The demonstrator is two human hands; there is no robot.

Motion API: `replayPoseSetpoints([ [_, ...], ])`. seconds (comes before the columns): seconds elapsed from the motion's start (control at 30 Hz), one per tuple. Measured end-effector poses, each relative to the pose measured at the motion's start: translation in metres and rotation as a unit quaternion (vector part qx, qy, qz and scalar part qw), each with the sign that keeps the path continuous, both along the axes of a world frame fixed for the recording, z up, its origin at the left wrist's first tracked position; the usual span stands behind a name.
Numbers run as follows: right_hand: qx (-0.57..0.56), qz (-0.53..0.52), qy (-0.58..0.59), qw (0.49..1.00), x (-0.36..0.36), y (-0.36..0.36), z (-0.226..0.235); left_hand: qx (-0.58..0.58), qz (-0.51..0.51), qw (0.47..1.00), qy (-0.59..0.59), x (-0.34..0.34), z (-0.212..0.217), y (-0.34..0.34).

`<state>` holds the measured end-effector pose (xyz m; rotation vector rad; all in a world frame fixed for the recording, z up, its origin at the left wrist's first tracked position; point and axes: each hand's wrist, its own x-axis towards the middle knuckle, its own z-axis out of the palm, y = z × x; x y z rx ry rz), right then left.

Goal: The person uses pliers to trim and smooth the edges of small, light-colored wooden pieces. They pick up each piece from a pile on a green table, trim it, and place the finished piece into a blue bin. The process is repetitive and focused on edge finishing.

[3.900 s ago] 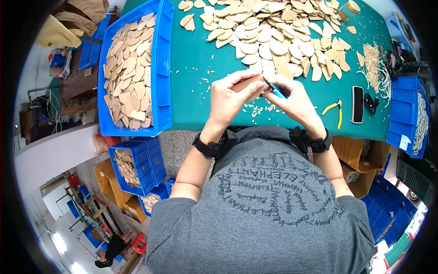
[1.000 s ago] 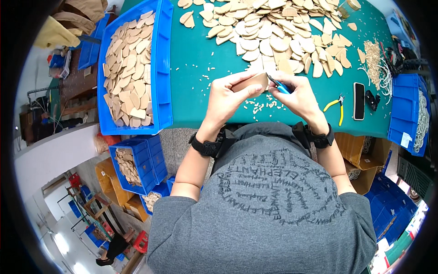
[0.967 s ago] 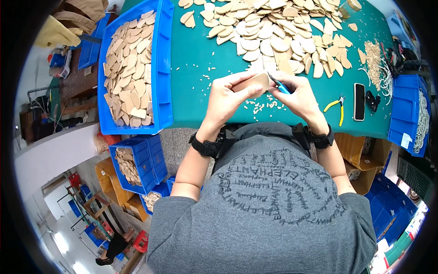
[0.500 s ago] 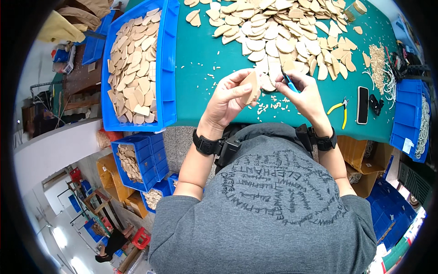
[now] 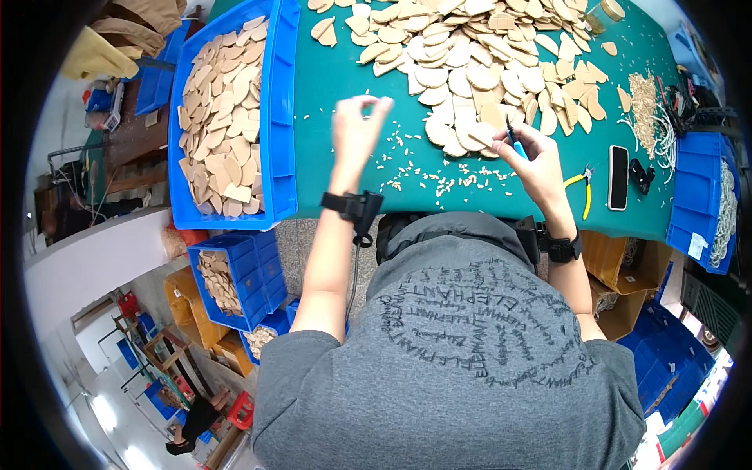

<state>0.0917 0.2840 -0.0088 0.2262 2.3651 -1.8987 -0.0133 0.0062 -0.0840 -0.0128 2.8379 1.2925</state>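
Note:
My right hand (image 5: 536, 160) is closed around a small blue-handled tool (image 5: 516, 145) with a dark pointed tip. Its fingertips are at the near edge of a big pile of pale, flat, rounded wooden pieces (image 5: 435, 77); I cannot tell whether they touch one. My left hand (image 5: 356, 133), smeared by motion, is over the green table between that pile and a blue bin (image 5: 282, 117). A gap shows between its thumb and fingers, with no piece visible there. The bin at the left is full of similar flat wooden pieces (image 5: 223, 117).
Small wooden scraps (image 5: 446, 182) litter the green table (image 5: 329, 78). Toward the right lie yellow-handled pliers (image 5: 586, 192), a phone (image 5: 618, 178), a heap of shavings (image 5: 644, 117) and a blue crate (image 5: 693, 188). A jar (image 5: 605, 16) stands behind. More blue bins (image 5: 262, 270) sit low at the left.
My left hand has swung left, away from my right hand, and the wooden piece it held no longer shows in it. My right hand has shifted slightly right with the tool.

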Motion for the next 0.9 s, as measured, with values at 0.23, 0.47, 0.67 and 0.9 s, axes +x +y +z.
replayPoseSetpoints([
  [0.23,0.0,-0.007,-0.004,1.0,0.006,-0.002,-0.008,-0.028,-0.086,0.993,-0.074,0.027,-0.073,0.07],
  [0.47,-0.017,0.03,-0.021,0.999,0.002,-0.015,-0.004,0.588,-0.061,0.755,-0.284,0.035,-0.006,0.055],
  [0.67,0.06,0.086,-0.024,0.994,-0.007,-0.03,0.0,0.497,-0.117,0.841,-0.18,0.057,0.052,0.05],
  [0.9,0.068,0.089,-0.013,0.994,-0.007,-0.033,0.009,0.379,-0.096,0.919,-0.058,0.069,0.082,0.057],
])
